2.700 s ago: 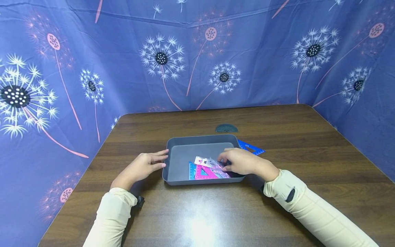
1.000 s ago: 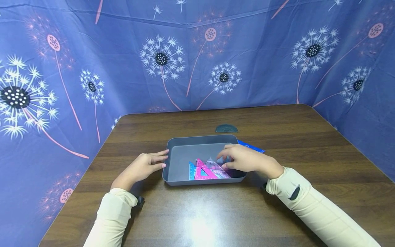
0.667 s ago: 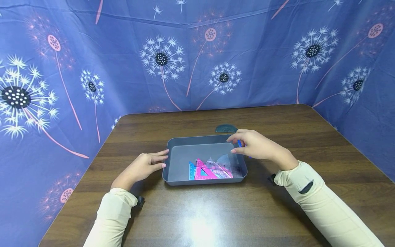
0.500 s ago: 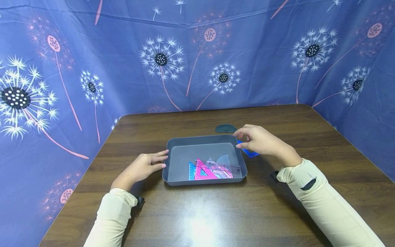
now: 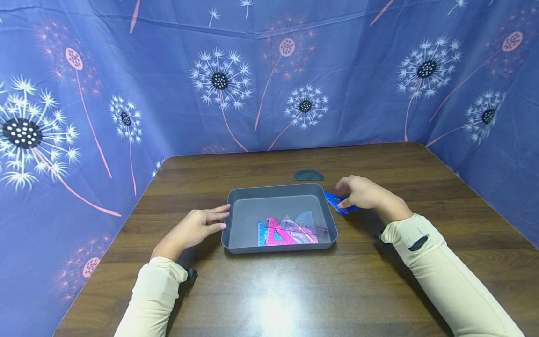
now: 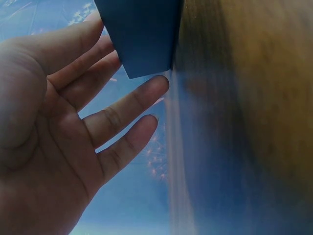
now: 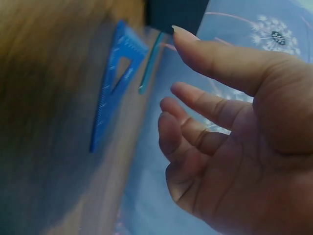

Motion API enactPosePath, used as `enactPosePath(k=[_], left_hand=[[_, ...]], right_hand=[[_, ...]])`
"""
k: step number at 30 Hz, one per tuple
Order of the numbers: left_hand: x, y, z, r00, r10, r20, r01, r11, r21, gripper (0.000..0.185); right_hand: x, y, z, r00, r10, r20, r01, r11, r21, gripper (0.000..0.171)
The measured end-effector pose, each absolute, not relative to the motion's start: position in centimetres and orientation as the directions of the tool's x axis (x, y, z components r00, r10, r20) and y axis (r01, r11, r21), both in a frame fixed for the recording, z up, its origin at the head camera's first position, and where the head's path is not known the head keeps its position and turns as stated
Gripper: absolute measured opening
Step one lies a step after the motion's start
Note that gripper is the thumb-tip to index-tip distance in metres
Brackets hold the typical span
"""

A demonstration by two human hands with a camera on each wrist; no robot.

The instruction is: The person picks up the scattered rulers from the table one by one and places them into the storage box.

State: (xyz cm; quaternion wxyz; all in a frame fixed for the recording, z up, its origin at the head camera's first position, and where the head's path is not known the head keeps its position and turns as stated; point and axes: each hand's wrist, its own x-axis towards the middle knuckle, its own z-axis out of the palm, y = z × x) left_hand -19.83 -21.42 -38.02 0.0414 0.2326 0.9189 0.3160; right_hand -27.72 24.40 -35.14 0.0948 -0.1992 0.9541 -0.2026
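Observation:
A grey tray [image 5: 248,210] stands on the table. My left hand [image 5: 195,228] rests straight, spread fingertips against its left wall; in the left wrist view those fingers [image 6: 127,110] lie along the tray's side. Past the tray's right wall, my right hand [image 5: 365,193] hovers over a blue set square [image 5: 331,198], thumb and fingers apart with nothing between them. In the right wrist view a gap shows between that hand and the set square. Inside the tray, at the front right, lie a pink set square [image 5: 271,224], a light blue ruler [image 5: 261,234], a clear ruler [image 5: 316,230] and a clear protractor [image 5: 306,217].
Behind the tray's back right corner, a dark green protractor [image 5: 309,175] lies flat on the wooden table [image 5: 202,299]. A blue curtain [image 5: 261,103] with dandelion prints hangs along the table's back and sides.
My right hand has left the tray and moved right, over the blue set square. A printed white strip no longer shows in the tray, where the clear ruler now lies. The left hand stays put.

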Motion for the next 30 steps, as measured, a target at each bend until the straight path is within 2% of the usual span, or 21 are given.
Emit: enactPosePath(k=[10,30], left_hand=[[-19.9,-21.5,-38.1,-0.884,0.461,0.075,0.41,0.691,0.595,0.041],[-20.2,-21.7,-38.3,-0.878,0.47,0.09,0.424,0.68,0.598,0.041]], right_hand=[[-27.8,24.8,-36.7,-0.884,-0.421,-0.204,-0.314,0.856,-0.41,0.063],[-28.1,25.0,-37.1,-0.869,-0.441,-0.225,-0.3,0.831,-0.469,0.051]])
